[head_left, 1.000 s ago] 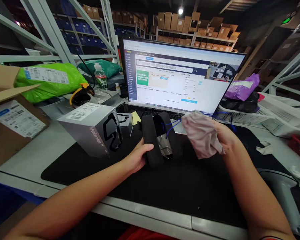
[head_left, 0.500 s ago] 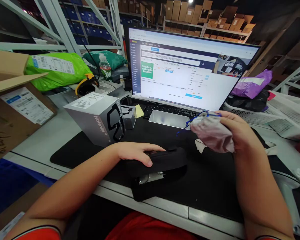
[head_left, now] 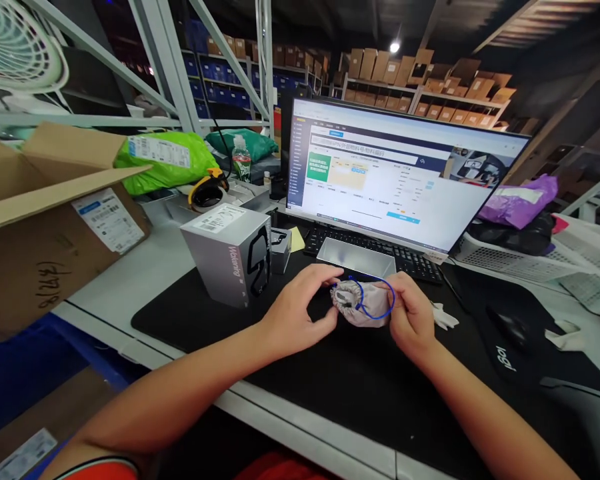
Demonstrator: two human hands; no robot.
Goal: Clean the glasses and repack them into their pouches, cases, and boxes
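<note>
A small light-grey drawstring pouch (head_left: pixel 373 308) with a blue cord is held over the black desk mat, its gathered mouth turned to the left. My right hand (head_left: pixel 414 313) grips the pouch's right end between thumb and fingers. At the mouth, my left hand (head_left: pixel 300 310) curves its thumb and index finger around the gathered rim; the other fingertips are partly hidden. Something dark shows inside the opening, too small to name. Left of my hands stands a grey printed box (head_left: pixel 225 257), with a smaller grey box (head_left: pixel 281 250) behind it.
A monitor (head_left: pixel 380 180) and keyboard (head_left: pixel 420 265) stand behind my hands. An open cardboard carton (head_left: pixel 80 247) is at left, with a green parcel (head_left: pixel 165 160) behind it. To the right are a mouse (head_left: pixel 507 327), white baskets (head_left: pixel 505 252) and a purple parcel (head_left: pixel 517 200).
My left hand has let go of the black case, which is out of sight, and come to the pouch's mouth. My right hand has brought the pouch inward and lower. The view has tilted up.
</note>
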